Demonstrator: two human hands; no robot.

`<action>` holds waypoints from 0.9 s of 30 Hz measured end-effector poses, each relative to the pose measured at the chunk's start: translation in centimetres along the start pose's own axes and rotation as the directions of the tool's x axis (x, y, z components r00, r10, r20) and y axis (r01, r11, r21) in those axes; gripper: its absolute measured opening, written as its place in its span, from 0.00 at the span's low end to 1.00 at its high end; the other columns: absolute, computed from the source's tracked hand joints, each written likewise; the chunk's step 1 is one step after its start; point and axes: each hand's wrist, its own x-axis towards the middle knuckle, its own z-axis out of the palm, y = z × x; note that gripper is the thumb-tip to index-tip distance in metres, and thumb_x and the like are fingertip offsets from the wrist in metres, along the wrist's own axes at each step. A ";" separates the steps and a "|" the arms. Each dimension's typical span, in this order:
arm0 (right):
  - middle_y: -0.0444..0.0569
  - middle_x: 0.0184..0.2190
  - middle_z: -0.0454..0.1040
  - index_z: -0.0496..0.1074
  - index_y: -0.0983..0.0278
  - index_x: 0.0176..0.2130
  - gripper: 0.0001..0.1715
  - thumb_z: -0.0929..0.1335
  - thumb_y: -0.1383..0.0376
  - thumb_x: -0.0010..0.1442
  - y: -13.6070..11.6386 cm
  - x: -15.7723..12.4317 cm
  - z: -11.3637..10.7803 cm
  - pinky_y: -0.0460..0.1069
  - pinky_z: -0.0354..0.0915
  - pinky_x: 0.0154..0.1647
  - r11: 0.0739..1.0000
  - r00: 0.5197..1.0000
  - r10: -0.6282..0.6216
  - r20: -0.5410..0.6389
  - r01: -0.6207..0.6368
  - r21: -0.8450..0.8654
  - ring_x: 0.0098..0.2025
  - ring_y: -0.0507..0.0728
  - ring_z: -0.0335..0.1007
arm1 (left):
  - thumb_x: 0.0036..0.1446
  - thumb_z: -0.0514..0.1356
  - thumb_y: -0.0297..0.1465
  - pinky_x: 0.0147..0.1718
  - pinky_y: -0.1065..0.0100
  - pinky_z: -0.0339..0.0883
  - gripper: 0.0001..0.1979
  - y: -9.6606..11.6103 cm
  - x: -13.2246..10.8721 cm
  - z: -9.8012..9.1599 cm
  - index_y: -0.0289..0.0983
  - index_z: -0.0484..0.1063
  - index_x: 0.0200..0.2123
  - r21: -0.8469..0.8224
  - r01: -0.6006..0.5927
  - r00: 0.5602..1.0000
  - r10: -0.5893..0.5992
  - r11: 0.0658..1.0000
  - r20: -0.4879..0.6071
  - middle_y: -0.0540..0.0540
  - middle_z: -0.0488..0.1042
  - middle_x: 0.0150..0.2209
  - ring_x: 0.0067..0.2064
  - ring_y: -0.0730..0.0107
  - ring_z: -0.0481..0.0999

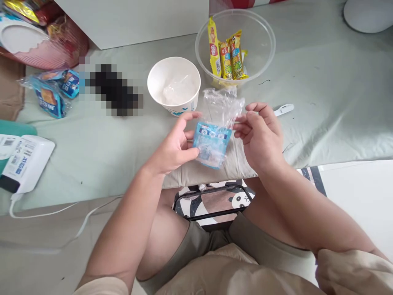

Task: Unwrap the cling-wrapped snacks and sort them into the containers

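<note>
Between my hands is a small blue snack packet (211, 143) inside a clear plastic bag (224, 106) whose loose end spreads upward. My left hand (176, 143) grips the packet's left edge, thumb in front and fingers behind. On the other side, my right hand (260, 131) pinches the clear bag near its upper right edge. Just behind sits a white paper bucket (174, 84) with crumpled clear plastic inside. Farther back, a clear round bowl (260, 49) contains several yellow-wrapped snack bars (225, 59).
More blue snack packets (50, 96) in clear wrap lie at the left, near a pink basket (61, 45). A white box-shaped device (33, 159) with a cable stands at the left edge. A white stick-like object (284, 109) lies right of my right hand. A blurred dark patch hides something.
</note>
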 end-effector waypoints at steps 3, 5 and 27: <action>0.47 0.42 0.77 0.66 0.57 0.45 0.14 0.71 0.55 0.63 0.0 -0.5 -0.1 0.50 0.71 0.37 0.939 0.958 -0.252 0.138 0.276 -0.206 0.39 0.54 0.76 | 0.53 0.71 0.36 0.36 0.66 0.75 0.44 -1.0 0.9 0.0 0.52 0.50 0.67 0.001 -0.109 0.986 0.108 0.994 -0.123 0.48 0.79 0.46 0.38 0.67 0.81; 0.46 0.40 0.77 0.68 0.58 0.47 0.18 0.73 0.59 0.59 0.0 -1.0 -0.2 0.52 0.72 0.41 0.831 0.878 -0.342 0.335 0.449 -0.329 0.39 0.55 0.75 | 0.55 0.70 0.43 0.35 0.65 0.75 0.40 -1.6 1.6 0.0 0.54 0.52 0.65 0.022 -0.161 0.971 0.162 0.987 -0.173 0.48 0.79 0.47 0.40 0.64 0.82; 0.49 0.43 0.74 0.67 0.54 0.51 0.16 0.69 0.66 0.64 0.4 -2.7 -0.7 0.56 0.71 0.44 0.810 0.903 -0.345 0.254 0.424 -0.406 0.43 0.58 0.72 | 0.57 0.66 0.37 0.32 0.66 0.76 0.30 -1.8 1.0 0.9 0.50 0.61 0.61 0.104 -0.199 0.950 0.218 0.974 -0.224 0.48 0.76 0.43 0.36 0.67 0.79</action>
